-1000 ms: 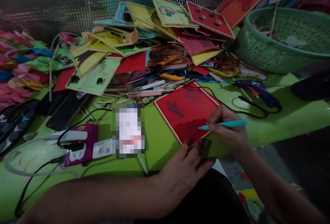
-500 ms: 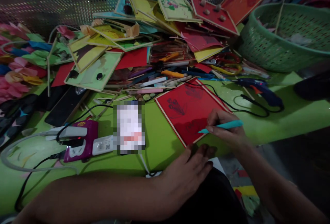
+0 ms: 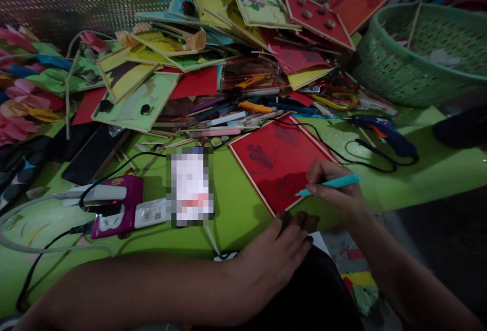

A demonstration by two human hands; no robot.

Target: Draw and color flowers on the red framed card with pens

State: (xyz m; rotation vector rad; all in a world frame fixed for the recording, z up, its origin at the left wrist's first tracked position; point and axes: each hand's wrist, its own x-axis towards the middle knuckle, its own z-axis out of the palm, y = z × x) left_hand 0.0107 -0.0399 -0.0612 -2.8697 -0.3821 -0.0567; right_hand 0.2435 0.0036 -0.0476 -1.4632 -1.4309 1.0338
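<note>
A red card (image 3: 266,168) with thin wooden strips along its edges lies on the green table (image 3: 236,229), turned cornerwise to me. Dark line drawings of flowers and other marks show on it. My right hand (image 3: 331,181) pinches a turquoise pen (image 3: 340,181), its tip at the card's lower right part. Fingers stretched out, my left hand (image 3: 281,252) rests at the table edge and touches the card's near corner. Left of the card lies a phone (image 3: 190,186) with a blurred screen.
Behind are piled framed cards (image 3: 262,3), pens (image 3: 228,119) and sticks. A glue gun (image 3: 388,130) with a black cable and a green basket (image 3: 411,82) stand right. At left are a purple power strip (image 3: 131,199), cables, a dark phone (image 3: 93,156) and paper flowers (image 3: 30,92).
The pen tip has shifted very slightly right on the card. My left hand stays in place, and the whole view has tilted a little.
</note>
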